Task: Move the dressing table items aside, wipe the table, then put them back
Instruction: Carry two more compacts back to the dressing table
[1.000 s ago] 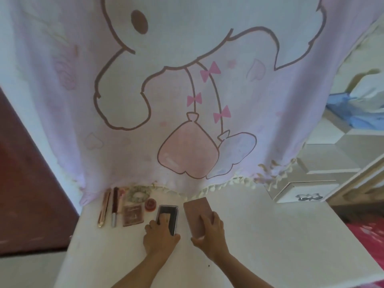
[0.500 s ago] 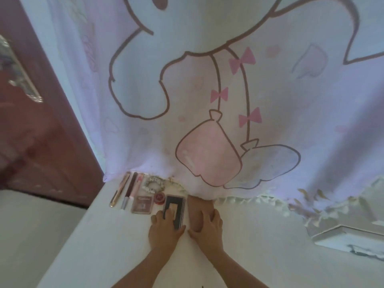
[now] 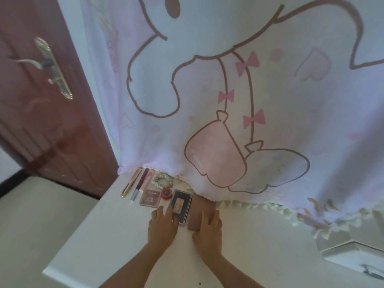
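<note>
On the white dressing table [image 3: 108,246] a row of items lies along the back edge: a gold tube [image 3: 131,185], a dark lip gloss [image 3: 141,183], a scrunchie [image 3: 162,180], a clear pink compact [image 3: 151,198], a small red pot [image 3: 166,193]. My left hand [image 3: 163,226] rests with straight fingers on a black palette [image 3: 180,204]. My right hand [image 3: 207,228] lies flat on a brown rectangular case [image 3: 200,208], whose far end slips under the curtain hem.
A pale pink cartoon curtain [image 3: 228,100] hangs over the table's back edge. A dark red door [image 3: 41,100] with a metal handle stands at left. A white drawer box [image 3: 357,256] sits at right. The table's front left corner [image 3: 46,273] is near.
Both hands have slid the black palette and brown case toward the back edge, under the curtain hem. My view has swung left, bringing the door into sight.
</note>
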